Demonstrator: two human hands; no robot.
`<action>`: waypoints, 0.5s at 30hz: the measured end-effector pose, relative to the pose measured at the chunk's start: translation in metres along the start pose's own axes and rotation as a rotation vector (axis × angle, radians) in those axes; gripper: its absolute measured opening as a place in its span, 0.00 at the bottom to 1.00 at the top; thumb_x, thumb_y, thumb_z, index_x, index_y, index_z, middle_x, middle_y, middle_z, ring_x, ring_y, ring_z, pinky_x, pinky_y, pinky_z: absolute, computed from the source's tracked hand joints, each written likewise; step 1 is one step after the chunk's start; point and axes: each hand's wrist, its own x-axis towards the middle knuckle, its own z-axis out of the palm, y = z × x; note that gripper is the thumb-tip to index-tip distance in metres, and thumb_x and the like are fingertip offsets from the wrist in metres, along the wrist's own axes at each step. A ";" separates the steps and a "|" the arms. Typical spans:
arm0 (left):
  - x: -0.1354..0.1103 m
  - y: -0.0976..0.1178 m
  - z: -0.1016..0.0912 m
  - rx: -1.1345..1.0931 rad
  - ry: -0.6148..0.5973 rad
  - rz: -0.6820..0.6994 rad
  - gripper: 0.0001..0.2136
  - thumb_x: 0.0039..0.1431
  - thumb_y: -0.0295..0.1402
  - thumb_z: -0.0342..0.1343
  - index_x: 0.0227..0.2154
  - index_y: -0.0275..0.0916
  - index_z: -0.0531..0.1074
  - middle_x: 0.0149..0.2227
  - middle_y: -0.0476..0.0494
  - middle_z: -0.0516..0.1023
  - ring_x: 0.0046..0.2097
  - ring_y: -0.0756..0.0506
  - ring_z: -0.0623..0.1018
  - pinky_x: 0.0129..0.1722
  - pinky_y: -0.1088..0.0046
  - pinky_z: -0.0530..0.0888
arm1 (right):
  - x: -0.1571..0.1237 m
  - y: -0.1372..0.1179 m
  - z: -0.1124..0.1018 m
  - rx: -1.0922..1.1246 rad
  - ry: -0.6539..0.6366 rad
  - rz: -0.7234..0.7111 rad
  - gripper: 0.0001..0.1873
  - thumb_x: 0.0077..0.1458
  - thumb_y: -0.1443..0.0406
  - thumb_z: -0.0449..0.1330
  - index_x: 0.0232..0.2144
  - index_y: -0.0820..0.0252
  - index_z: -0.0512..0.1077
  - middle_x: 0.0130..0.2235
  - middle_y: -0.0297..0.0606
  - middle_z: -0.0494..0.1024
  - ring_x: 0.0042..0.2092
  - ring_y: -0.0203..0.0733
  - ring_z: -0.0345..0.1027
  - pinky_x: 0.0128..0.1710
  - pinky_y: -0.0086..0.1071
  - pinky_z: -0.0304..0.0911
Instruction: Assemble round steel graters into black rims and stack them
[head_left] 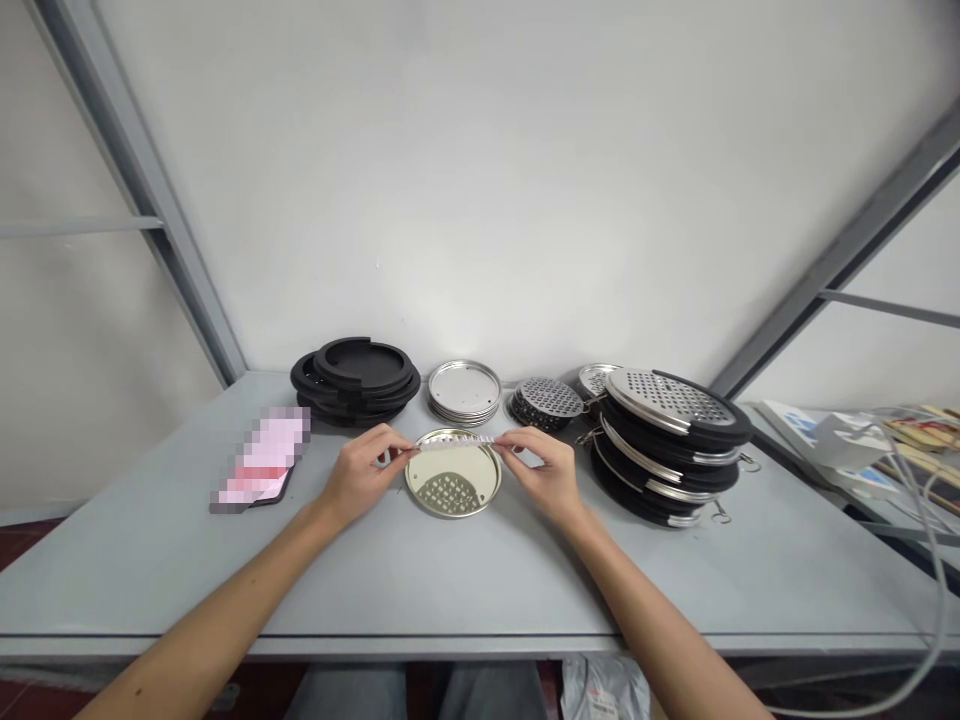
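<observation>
Between both hands, a thin round grater plate [456, 441] with holes and raised teeth is held nearly edge-on. My left hand [366, 470] pinches its left edge between thumb and fingers, while my right hand [541, 474] pinches the right edge. Just below it lies a shiny, shallow round metal pan [474, 472] on the table, with the holed pattern mirrored in its surface. Whether the plate touches the pan's far rim, I cannot tell. Behind the pan stands a stack of similar silver metal discs [464, 385].
Black round frames [365, 365] are piled at the back left. Behind my right hand is a stack of grater plates [547, 396]; right of it rises a taller pile of black-and-silver rimmed graters [667, 440]. A pixelated pink object [264, 455] lies left. White cables [930, 560] hang at far right.
</observation>
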 end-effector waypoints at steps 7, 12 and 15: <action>0.000 0.000 -0.001 0.139 -0.302 -0.145 0.19 0.57 0.42 0.59 0.50 0.42 0.69 0.47 0.42 0.74 0.49 0.40 0.73 0.50 0.63 0.71 | 0.000 0.003 -0.004 -0.059 -0.021 -0.033 0.06 0.56 0.67 0.59 0.32 0.54 0.77 0.32 0.37 0.79 0.33 0.41 0.72 0.34 0.35 0.69; -0.001 0.001 -0.002 0.136 -0.432 -0.144 0.24 0.57 0.43 0.59 0.55 0.42 0.65 0.53 0.41 0.70 0.54 0.39 0.71 0.56 0.61 0.68 | 0.000 0.010 -0.012 -0.085 -0.180 -0.049 0.06 0.56 0.68 0.59 0.32 0.56 0.76 0.33 0.37 0.79 0.35 0.40 0.73 0.36 0.34 0.69; -0.001 0.004 -0.004 0.103 -0.473 -0.147 0.23 0.57 0.41 0.58 0.55 0.42 0.65 0.54 0.42 0.71 0.53 0.40 0.72 0.55 0.63 0.69 | 0.001 0.014 -0.018 -0.092 -0.285 -0.022 0.06 0.56 0.68 0.58 0.32 0.56 0.76 0.33 0.37 0.79 0.34 0.38 0.72 0.34 0.31 0.67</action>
